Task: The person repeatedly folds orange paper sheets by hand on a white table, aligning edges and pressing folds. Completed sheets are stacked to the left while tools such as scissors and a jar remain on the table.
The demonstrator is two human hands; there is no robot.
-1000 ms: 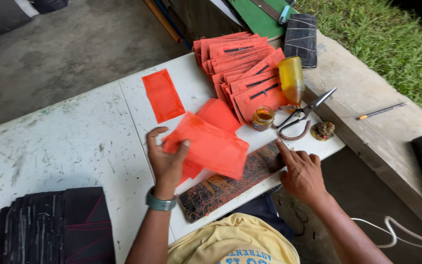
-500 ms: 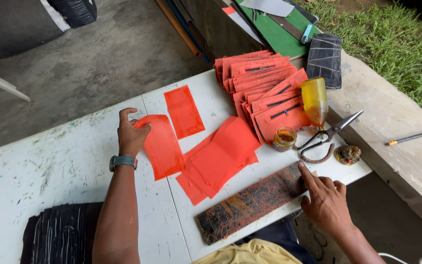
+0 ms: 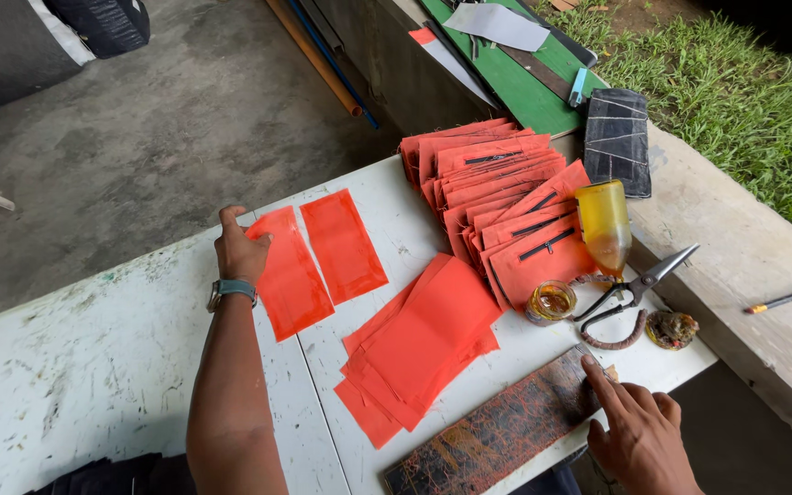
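The left hand lies with fingers flat on 1 orange sheet on the white table, beside 1 more sheet. The right hand, fingers spread, presses 1 dark board. Nearby: 1 stack of orange sheets, 1 pair of scissors.

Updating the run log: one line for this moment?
left hand: flat on orange sheet | right hand: fingertips on dark board | orange stack: between
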